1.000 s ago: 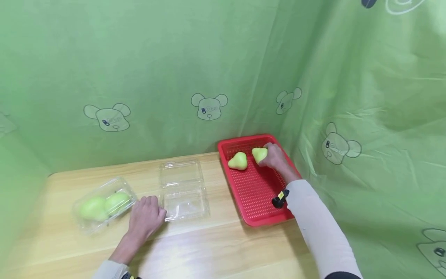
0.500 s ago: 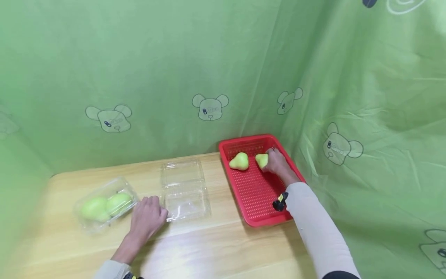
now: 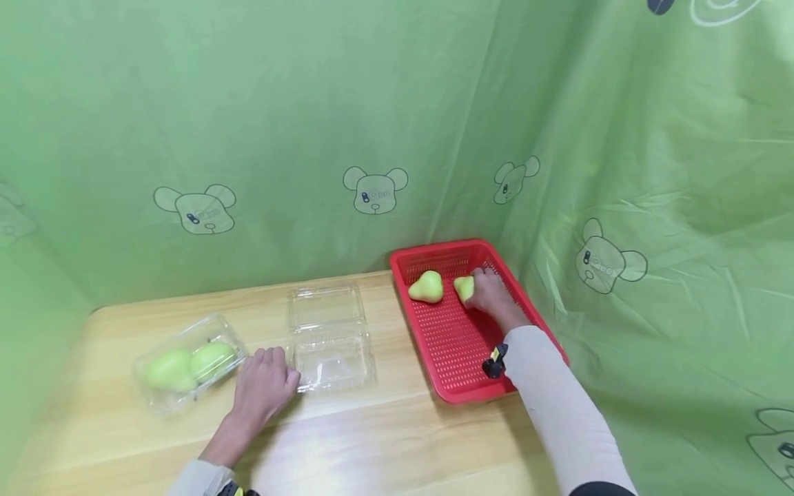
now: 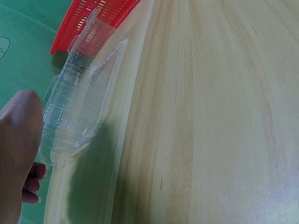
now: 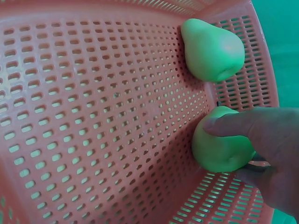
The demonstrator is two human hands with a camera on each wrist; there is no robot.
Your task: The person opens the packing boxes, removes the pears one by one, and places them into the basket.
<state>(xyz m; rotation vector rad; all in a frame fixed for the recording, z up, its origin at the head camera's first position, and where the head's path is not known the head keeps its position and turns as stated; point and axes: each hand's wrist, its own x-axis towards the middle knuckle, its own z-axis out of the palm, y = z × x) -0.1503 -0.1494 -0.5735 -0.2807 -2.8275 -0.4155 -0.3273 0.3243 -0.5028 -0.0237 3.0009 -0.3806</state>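
Observation:
In the red basket (image 3: 453, 344), my right hand (image 3: 491, 297) grips a green pear (image 3: 462, 288). The right wrist view has the thumb lying across this pear (image 5: 219, 151), with other fingers at its far side, partly hidden. A second pear (image 3: 426, 286) lies to its left, apart from the hand. My left hand (image 3: 263, 382) rests on the table, fingers loosely curled, beside the near-left edge of an opened clear plastic clamshell box (image 3: 331, 362). In the left wrist view, the thumb is close to the clamshell (image 4: 77, 102); whether they touch is unclear.
Left of my left hand stands another clear clamshell (image 3: 214, 327), with two green pears (image 3: 170, 370) inside. The wooden table (image 3: 372, 441) meets a green curtain (image 3: 279, 138) at the back. More curtain hangs close to the basket's right side.
My right hand has shifted slightly toward me with the pear in its grip, still within the basket. The left hand stays beside the clamshell.

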